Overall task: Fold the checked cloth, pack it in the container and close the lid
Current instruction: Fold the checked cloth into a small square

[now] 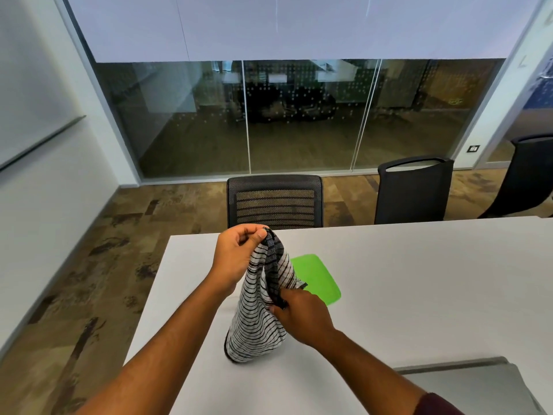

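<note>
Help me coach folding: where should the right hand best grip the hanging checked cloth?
Judging by its pose, the checked cloth hangs from the left hand pinching its top corner. The right hand should come from the right side and pinch the dark hem partway down, then slide to the free corner.

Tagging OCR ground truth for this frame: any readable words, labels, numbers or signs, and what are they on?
Nothing is readable.
Yellowish sign behind the glass partition: too blurred to read.
Small dark wall plate right of the glass: too small to read.
Black-and-white checked cloth, flat green plastic lid, white table: no text visible.
</note>
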Motion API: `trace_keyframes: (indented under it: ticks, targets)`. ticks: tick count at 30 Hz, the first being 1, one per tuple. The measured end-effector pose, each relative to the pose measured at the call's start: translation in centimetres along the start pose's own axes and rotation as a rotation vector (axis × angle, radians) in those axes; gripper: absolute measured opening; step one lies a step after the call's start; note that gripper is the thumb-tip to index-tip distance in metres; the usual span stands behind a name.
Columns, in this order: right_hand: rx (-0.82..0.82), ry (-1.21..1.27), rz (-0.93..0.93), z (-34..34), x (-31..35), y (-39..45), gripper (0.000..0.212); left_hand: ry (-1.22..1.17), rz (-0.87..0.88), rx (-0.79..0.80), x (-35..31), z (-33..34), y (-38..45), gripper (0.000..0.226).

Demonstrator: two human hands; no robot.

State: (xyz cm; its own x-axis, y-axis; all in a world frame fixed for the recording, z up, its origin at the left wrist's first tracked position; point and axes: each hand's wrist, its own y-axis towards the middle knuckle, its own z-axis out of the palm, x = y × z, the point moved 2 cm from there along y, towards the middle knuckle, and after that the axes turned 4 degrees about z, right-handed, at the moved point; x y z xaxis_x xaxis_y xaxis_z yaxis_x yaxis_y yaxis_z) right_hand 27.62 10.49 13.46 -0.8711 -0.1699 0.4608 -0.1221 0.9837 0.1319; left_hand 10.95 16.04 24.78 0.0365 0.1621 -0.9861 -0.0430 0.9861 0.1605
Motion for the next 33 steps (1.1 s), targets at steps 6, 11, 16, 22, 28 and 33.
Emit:
trace_keyframes:
  ticks: [6, 11, 16, 22, 28, 33]
  targets:
    - [0.026, 0.212, 0.071, 0.0, -0.9, -0.4, 0.04, 0.024, 0.007, -0.033, -0.1, -1.7, -0.1, 0.014]
    - [-0.073, 0.581, 0.157, -2.0, -2.6, 0.3, 0.011, 0.048, -0.01, -0.152, 0.8, -4.7, 0.3, 0.014]
    - [-0.205, 0.499, 0.132, -4.8, -3.6, 1.8, 0.006, 0.103, -0.006, -0.202, 1.9, -6.9, 0.4, 0.017]
    - [-0.279, 0.457, 0.085, -8.1, -3.5, 3.8, 0.003, 0.148, 0.029, -0.211, 1.4, -6.8, 0.3, 0.016]
    - [-0.409, 0.282, -0.104, -13.1, -2.7, 5.0, 0.016, 0.183, 0.061, -0.274, 1.3, -6.8, 0.7, 0.015]
    - [-0.337, 0.286, -0.201, -16.0, -0.7, 5.9, 0.029, 0.127, 0.079, -0.338, 1.1, -6.3, 1.0, 0.015]
